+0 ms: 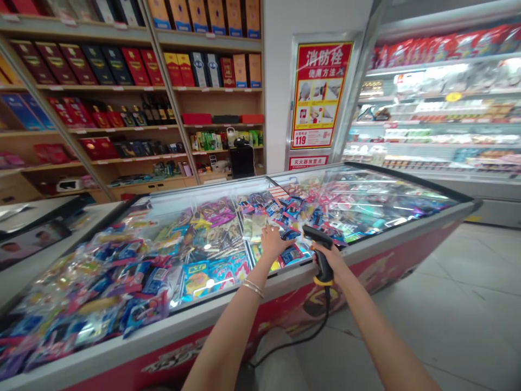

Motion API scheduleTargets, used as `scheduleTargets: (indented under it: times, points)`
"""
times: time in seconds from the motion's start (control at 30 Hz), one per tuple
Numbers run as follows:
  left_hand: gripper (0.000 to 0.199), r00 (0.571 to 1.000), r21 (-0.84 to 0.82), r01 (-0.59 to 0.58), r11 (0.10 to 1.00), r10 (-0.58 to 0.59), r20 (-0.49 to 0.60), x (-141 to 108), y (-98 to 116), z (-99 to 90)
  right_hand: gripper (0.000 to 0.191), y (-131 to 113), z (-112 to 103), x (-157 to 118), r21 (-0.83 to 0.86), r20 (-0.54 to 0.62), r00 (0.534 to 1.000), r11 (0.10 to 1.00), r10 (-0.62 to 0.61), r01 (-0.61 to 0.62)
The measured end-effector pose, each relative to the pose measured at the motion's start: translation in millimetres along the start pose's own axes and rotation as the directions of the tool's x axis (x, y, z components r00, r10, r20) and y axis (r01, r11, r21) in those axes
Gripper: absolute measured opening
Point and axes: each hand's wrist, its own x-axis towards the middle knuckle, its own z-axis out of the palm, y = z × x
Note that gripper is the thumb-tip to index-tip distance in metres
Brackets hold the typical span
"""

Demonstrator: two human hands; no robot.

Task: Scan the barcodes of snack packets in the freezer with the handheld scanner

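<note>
- head view, left hand: the left hand (pixel 271 243) is open, palm down, fingers spread, over the glass lid (pixel 358 195) of a chest freezer (pixel 407 233). it is hard to tell whether it touches the glass.
- right hand: the right hand (pixel 329 259) is closed around the grip of a black-and-yellow handheld barcode scanner (pixel 321 255), its head tilted forward, just to the right of the left hand.
- under the hands: colourful packets (pixel 203 277) lie heaped beneath the glass, and blue ones sit just beyond the left fingertips.
- on the left wrist: a thin metal bangle (pixel 253 288).
- below the right hand: a black cord (pixel 301 336) drops from the scanner, past the freezer's red front.
- far ahead of the hands: wooden shelves (pixel 109 70) hold boxed liquor, beside a red fire-hydrant sign (pixel 319 95).
- ahead and to the right: a refrigerated display case (pixel 439 119).
</note>
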Motion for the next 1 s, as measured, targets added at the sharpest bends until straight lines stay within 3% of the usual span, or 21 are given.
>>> scheduleTargets:
  times: [0.2, 0.43, 0.57, 0.7, 0.77, 0.87, 1.0]
  points:
    - [0.066, 1.0, -0.007, -0.005, 1.0, 0.005, -0.029, -5, -2, 5.2, 0.03, 13, -9, 7, 0.133, -0.055, 0.998, 0.991, 0.009, -0.002]
    - [0.051, 0.998, -0.117, -0.044, 0.992, 0.038, -0.045, -9, -9, -7.5, 0.03, 10, 2, 2, 0.082, -0.077, 0.996, 0.996, -0.037, 0.043]
    - [0.049, 0.983, -0.24, -0.08, 0.968, 0.037, -0.179, -3, -50, -37.0, 0.029, 8, 31, -5, 0.019, 0.045, 0.996, 0.997, -0.081, 0.08]
    - [0.058, 0.924, -0.263, -0.093, 0.96, -0.015, -0.383, 10, -108, -67.5, 0.031, 10, 80, -10, -0.039, 0.241, 0.966, 0.994, -0.092, 0.104]
    - [0.063, 0.898, -0.243, -0.084, 0.966, -0.032, -0.438, 15, -131, -74.0, 0.034, 15, 106, -13, -0.082, 0.279, 0.956, 0.99, -0.092, 0.119]
    - [0.069, 0.888, -0.186, -0.085, 0.979, -0.01, -0.46, 20, -149, -72.4, 0.043, 27, 134, -15, -0.152, 0.286, 0.95, 0.973, -0.127, 0.176]
    - [0.069, 0.907, -0.067, -0.11, 0.992, 0.073, -0.415, 20, -149, -63.8, 0.048, 39, 144, -13, -0.237, 0.304, 0.933, 0.934, -0.191, 0.269]
